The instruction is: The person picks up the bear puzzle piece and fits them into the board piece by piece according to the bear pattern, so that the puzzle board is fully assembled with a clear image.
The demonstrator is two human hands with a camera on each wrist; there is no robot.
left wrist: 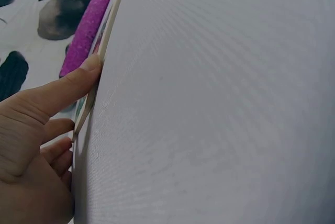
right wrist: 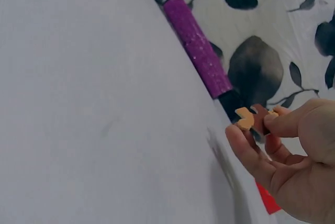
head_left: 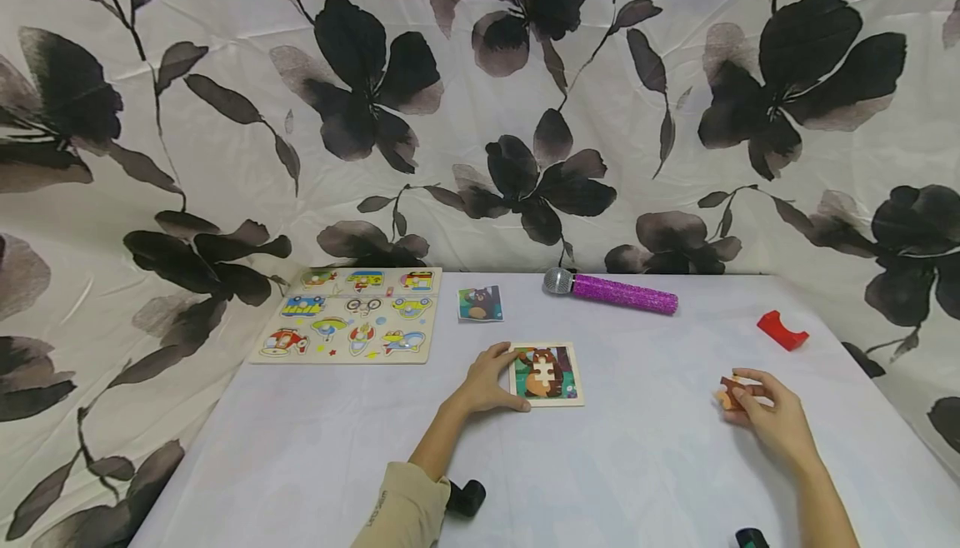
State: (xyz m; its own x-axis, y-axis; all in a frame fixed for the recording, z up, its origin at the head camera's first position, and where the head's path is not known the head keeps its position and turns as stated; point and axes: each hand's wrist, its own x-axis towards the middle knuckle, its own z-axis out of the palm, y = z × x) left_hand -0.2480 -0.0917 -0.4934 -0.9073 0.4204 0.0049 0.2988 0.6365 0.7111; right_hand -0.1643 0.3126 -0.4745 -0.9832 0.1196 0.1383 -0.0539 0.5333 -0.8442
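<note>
My left hand (head_left: 486,383) holds a small wooden jigsaw puzzle (head_left: 567,398) by its left side, thumb at the near corner and fingers toward the far one. The puzzle shows a brown bear on a green and blue ground, with a pale gap, shaped like a piece, in its middle. In the left wrist view the tray's edge (left wrist: 111,22) appears almost side-on under the thumb. Off to the right, my right hand (head_left: 776,415) pinches a brown and orange puzzle piece (right wrist: 258,121) between thumb and fingers, above the white table.
Behind the puzzle lie a bear picture card (head_left: 480,304) and a purple glitter microphone (head_left: 626,294). A vehicle peg board (head_left: 345,348) sits at the back left. At the right is a red curved block (head_left: 782,331). A flowered cloth (head_left: 645,140) hangs behind the table.
</note>
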